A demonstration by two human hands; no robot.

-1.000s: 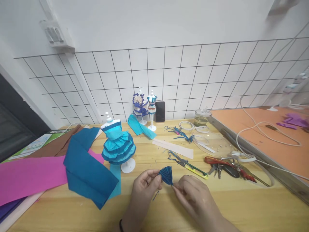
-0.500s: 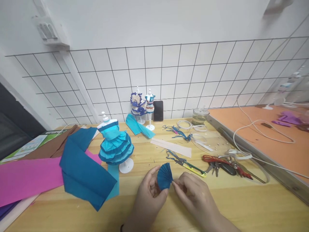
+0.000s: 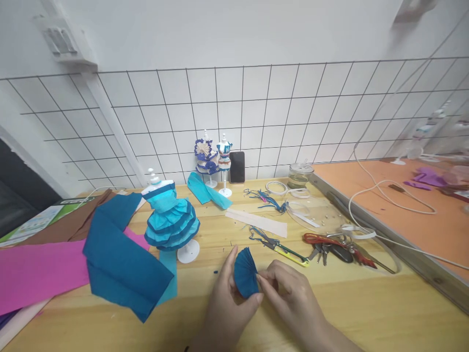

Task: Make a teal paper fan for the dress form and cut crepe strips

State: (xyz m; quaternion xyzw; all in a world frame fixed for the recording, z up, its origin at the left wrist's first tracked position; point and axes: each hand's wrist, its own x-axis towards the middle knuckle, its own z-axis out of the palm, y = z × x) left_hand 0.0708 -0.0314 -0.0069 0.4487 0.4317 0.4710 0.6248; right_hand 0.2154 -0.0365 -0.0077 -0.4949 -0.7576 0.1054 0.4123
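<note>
A: Which step is in hand?
B: I'd judge it's the spreading of a pleated blue fan (image 3: 244,274). The right hand (image 3: 293,293) pinches its gathered tip between thumb and fingertips; the left hand (image 3: 229,305) curves round the spread side, thumb by the lower edge. Whether the left actually grips, I can't tell.
A: What does the next move call for?
B: A firm pinch on the gathers, in my view, and a light touch on the folds so they spread evenly.
A: Where is it, and how does it lie?
B: Between the two hands, above the wooden tabletop (image 3: 351,303). With twelve straight ahead, its tip points to three o'clock, its curved rim to nine; the long axis runs roughly twelve to six. From it, the ruffled dress form (image 3: 172,222) stands at ten, the yellow-handled snips (image 3: 293,257) near two.
</note>
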